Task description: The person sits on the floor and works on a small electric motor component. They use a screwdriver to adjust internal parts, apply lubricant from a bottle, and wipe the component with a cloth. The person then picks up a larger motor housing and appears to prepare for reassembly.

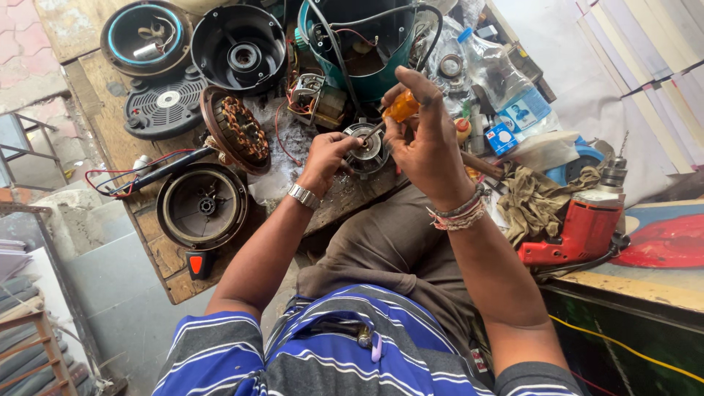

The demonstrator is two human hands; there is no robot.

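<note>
A worn wooden bench [158, 257] carries a teal motor housing [367, 81], black round covers [238, 48] and a red drill [579, 231]. At its near edge, the left hand [326, 158] closes its fingers around a small round metal motor part [367, 150]. The right hand [425, 139] grips an orange-handled screwdriver [400, 108], tip on that part.

red power drill [579, 231], clear plastic bottle [502, 81], copper-wound stator [238, 130], crumpled rag [539, 198], teal housing [359, 44]

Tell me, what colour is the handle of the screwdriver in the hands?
Orange. The screwdriver handle in the right hand shows best in the head view.
</note>
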